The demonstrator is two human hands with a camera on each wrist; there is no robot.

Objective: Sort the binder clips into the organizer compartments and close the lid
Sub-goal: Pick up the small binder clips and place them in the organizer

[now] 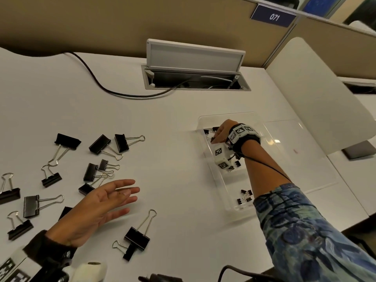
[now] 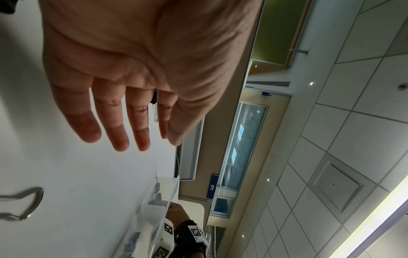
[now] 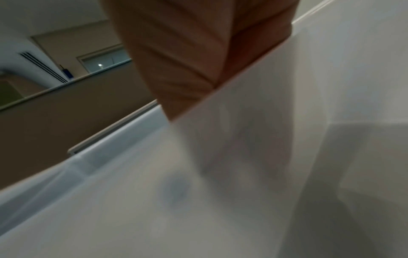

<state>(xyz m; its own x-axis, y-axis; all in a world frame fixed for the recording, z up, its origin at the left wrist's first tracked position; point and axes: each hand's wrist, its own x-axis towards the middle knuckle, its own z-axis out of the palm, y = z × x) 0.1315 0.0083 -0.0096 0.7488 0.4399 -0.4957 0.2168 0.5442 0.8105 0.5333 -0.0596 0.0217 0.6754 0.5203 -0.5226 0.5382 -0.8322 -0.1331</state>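
Observation:
Several black binder clips of different sizes lie scattered on the left half of the white desk, among them a large one [image 1: 67, 141] and another [image 1: 137, 238] nearer me. My left hand [image 1: 122, 195] hovers over them with straight, spread fingers and holds nothing; the left wrist view shows its bare palm [image 2: 132, 61]. The clear organizer [image 1: 203, 122] stands to the right, with small clips in its far [image 1: 209, 131], middle [image 1: 237, 163] and near [image 1: 245, 197] compartments. My right hand [image 1: 216, 137] reaches down into the far compartment. Its fingertips are hidden, and the right wrist view is blurred by the frosted wall [image 3: 243, 157].
The organizer's clear lid [image 1: 305, 155] lies open flat to its right. An open cable box [image 1: 195, 78] with a black cable [image 1: 97, 82] sits at the back. A white panel [image 1: 315, 94] and a grey laptop [image 1: 358, 149] are at the right.

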